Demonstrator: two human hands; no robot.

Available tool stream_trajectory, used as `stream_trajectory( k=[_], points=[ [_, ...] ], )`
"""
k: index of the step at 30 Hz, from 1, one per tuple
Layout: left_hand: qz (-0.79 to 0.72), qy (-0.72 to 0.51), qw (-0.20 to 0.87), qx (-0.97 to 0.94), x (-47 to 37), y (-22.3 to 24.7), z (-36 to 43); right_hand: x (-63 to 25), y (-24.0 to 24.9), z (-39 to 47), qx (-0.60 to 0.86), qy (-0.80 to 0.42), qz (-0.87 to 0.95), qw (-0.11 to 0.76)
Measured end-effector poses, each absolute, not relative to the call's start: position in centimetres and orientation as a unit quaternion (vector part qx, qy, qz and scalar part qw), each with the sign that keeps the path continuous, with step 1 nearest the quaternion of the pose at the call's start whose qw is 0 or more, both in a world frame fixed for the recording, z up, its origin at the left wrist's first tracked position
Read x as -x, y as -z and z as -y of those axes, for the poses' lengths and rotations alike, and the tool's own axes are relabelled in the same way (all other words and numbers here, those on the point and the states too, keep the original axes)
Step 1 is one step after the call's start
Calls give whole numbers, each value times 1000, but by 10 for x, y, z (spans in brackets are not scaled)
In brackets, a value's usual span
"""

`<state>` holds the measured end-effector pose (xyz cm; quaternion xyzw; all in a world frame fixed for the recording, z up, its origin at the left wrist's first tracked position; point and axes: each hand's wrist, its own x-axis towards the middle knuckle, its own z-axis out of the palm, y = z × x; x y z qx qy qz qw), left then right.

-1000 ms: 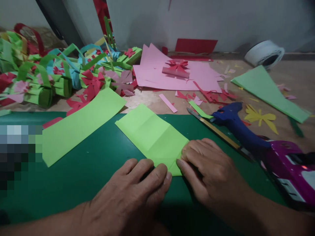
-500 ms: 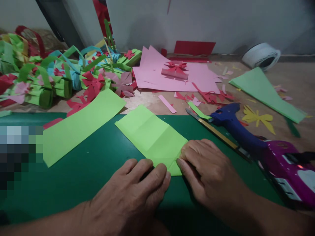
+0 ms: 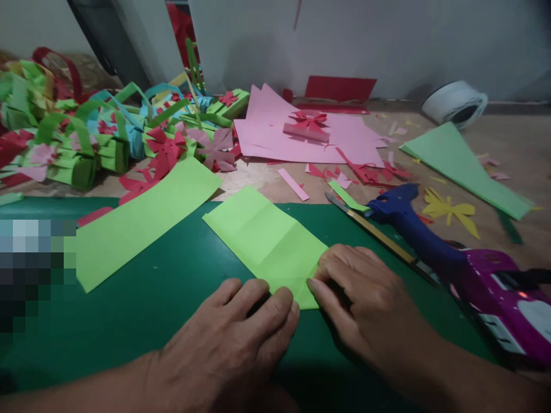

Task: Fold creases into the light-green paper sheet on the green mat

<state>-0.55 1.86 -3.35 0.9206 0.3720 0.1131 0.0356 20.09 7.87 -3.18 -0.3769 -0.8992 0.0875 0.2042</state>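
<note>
1. Both hands press the near end of the folded light-green paper strip (image 3: 267,241), which lies flat on the dark green cutting mat (image 3: 163,298), running from the mat's far edge toward me.
2. Left hand (image 3: 232,338): flat, palm down, fingers (image 3: 279,307) laid on the strip's near corner; nothing gripped, only pinned.
3. Right hand (image 3: 365,304): fingers curled, tips bearing on the strip's near right edge where a small flap looks turned over (I cannot tell how far the fold runs under the knuckles).
4. My judgement: for a clean crease, the left hand should pin without sliding while the right runs its fingertips along the fold, edges kept flush.
5. Hazard noted: the utility knife (image 3: 379,238) and blue glue gun (image 3: 413,226) lie just beside the right wrist; elbow should stay tucked.
6. A second light-green strip (image 3: 142,221) lies apart to the left, untouched.
</note>
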Motion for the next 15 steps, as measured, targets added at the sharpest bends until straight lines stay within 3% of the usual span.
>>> stream_trajectory(
  k=[15],
  points=[
    [-373,-108,32,-921,5,35,-18,-201,31,-79,389,-93,896,193]
  ],
)
